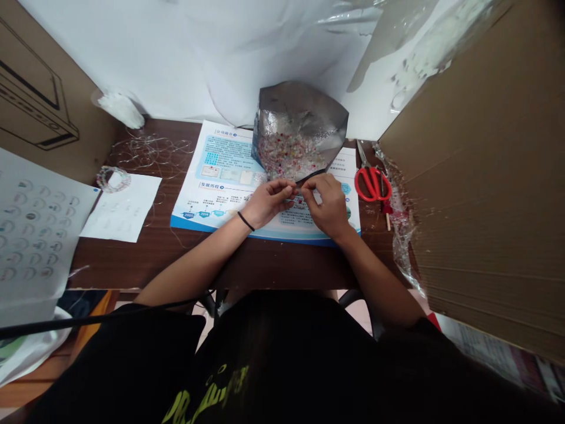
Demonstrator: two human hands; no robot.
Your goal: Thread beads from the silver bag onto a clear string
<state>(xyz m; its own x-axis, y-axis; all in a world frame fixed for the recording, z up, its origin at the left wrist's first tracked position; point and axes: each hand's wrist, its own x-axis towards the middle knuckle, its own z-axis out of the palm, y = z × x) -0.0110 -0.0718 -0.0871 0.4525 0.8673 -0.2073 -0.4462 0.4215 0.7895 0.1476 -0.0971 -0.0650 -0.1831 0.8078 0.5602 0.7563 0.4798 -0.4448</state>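
I view a dark brown table (269,265) | centre: printed sheet (229,154) | left: white paper (121,209), tangled clear thread (152,147) | right: red-handled scissors (372,184), crumpled plastic (401,241)

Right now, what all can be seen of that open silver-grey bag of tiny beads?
The open silver-grey bag looks like foil or plastic, shiny and creased inside, darker toward its upper edge. Its wide, angular mouth faces the person, showing heaped tiny beads, mostly pink, red and whitish. It rests on a blue-and-white printed paper sheet. The left hand and right hand are at its near edge; contact is unclear.
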